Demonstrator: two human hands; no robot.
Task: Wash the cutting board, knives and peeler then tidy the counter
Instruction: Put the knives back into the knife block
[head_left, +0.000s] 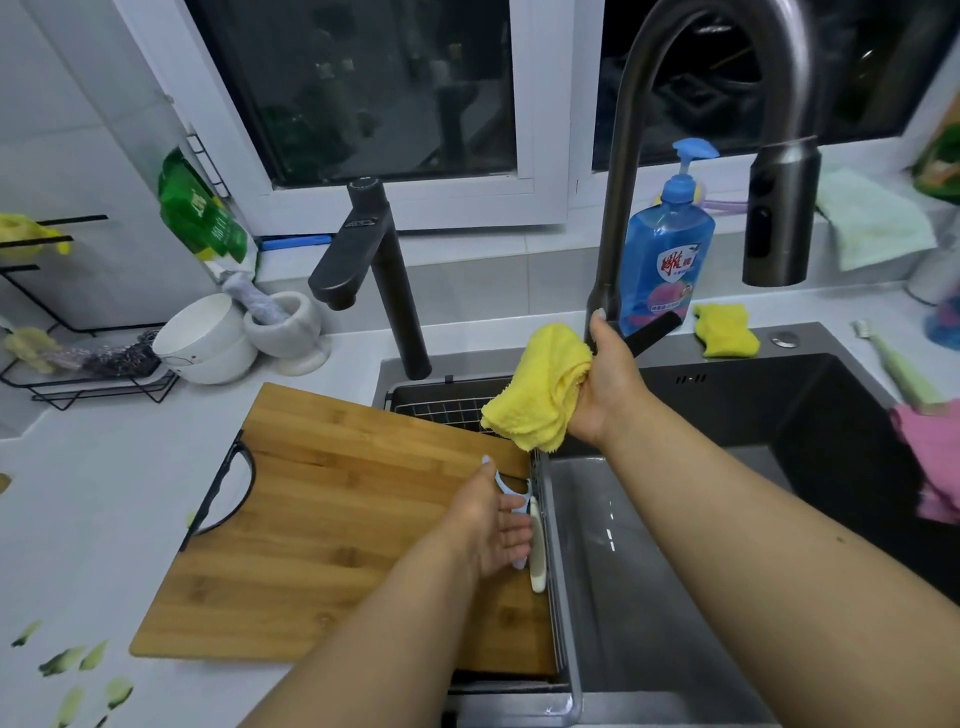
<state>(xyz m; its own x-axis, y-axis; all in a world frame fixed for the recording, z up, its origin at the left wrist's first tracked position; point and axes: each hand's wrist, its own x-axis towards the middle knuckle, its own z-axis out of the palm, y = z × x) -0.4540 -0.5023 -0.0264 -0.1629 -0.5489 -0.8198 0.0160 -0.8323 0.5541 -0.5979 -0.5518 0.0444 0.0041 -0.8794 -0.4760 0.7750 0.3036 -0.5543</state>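
A bamboo cutting board (332, 525) with a black handle lies across the counter and the sink's left edge. At its right edge my left hand (493, 525) grips a light blue peeler (506, 486), beside a knife with a cream handle (536, 545). My right hand (605, 384) holds a yellow cloth (540, 389) bunched in its palm, its fingers at the lever of the tall dark faucet (639, 171) behind the sink (649, 571).
A blue dish soap bottle (667, 260) and a yellow sponge (724, 330) stand behind the sink. A second black tap (379, 275), a white bowl (208, 338), a mortar with pestle (285, 327) and a wire rack (78, 364) sit left. Green peelings (78, 670) litter the counter. A pink cloth (930, 457) hangs right.
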